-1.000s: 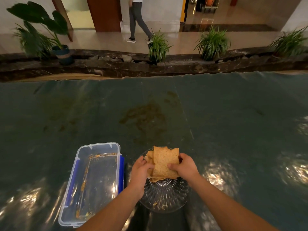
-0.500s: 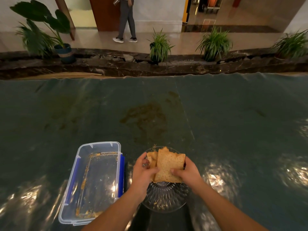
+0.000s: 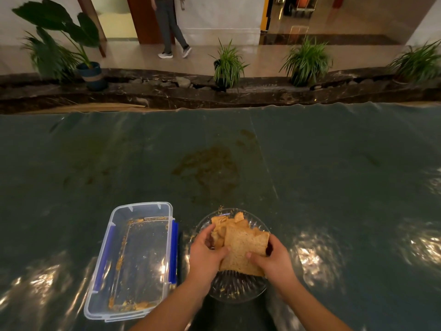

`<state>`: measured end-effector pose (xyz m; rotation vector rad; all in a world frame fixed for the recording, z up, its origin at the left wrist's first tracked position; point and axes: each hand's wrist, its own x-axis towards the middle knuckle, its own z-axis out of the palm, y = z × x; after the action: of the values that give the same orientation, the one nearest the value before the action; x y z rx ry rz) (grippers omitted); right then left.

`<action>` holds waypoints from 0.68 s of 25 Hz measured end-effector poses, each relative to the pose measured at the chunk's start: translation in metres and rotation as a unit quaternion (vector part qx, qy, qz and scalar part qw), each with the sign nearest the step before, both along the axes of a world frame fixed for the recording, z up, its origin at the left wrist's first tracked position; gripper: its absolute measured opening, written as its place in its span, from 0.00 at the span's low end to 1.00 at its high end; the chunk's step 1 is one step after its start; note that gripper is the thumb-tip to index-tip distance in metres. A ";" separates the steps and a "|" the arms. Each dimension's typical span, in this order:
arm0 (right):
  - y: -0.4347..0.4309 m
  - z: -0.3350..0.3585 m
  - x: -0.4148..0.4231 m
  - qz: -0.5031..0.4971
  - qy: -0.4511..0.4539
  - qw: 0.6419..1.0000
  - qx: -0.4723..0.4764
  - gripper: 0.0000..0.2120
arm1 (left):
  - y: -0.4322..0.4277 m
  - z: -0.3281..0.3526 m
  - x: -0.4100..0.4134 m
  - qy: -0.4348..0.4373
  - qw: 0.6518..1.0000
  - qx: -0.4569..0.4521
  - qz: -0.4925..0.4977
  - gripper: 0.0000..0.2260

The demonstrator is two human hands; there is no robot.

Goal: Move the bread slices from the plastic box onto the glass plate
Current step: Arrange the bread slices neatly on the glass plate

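Observation:
A stack of brown bread slices (image 3: 243,247) sits low over the glass plate (image 3: 238,290), held from both sides. My left hand (image 3: 206,256) grips the stack's left edge and my right hand (image 3: 272,261) grips its right edge, thumbs on top. Whether the lowest slice touches the plate is hidden by the stack. Left of the plate lies the clear plastic box (image 3: 133,261) with blue side clips; it holds only crumbs along its bottom edges.
The dark green plastic-covered table (image 3: 310,175) carries a brown stain (image 3: 207,168) beyond the plate. Past the far edge runs a stone ledge with potted plants (image 3: 228,65), and a person (image 3: 170,27) walks on the floor behind.
Both hands have brought the bread stack down and slightly right, closer to the plate. The slices have tilted flatter. The person in the background has walked on.

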<state>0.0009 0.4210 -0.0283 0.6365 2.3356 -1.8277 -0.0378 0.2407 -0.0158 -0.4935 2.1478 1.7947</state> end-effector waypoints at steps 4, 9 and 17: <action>0.002 -0.001 0.012 -0.014 -0.020 0.999 -0.022 0.23 | 0.001 0.001 0.007 -0.015 1.000 -0.002 -0.014 0.31; -0.002 -0.008 0.030 -0.023 -0.049 0.998 -0.019 0.21 | -0.003 -0.009 0.026 -0.059 0.998 0.013 -0.013 0.29; -0.011 -0.016 0.033 -0.007 -0.085 0.995 0.051 0.17 | -0.008 -0.020 0.033 -0.101 0.995 -0.003 -0.022 0.33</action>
<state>0.0343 0.4104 -0.0446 0.7892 2.3276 -1.5980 -0.0045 0.2326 -0.0355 -0.5968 2.0111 1.6389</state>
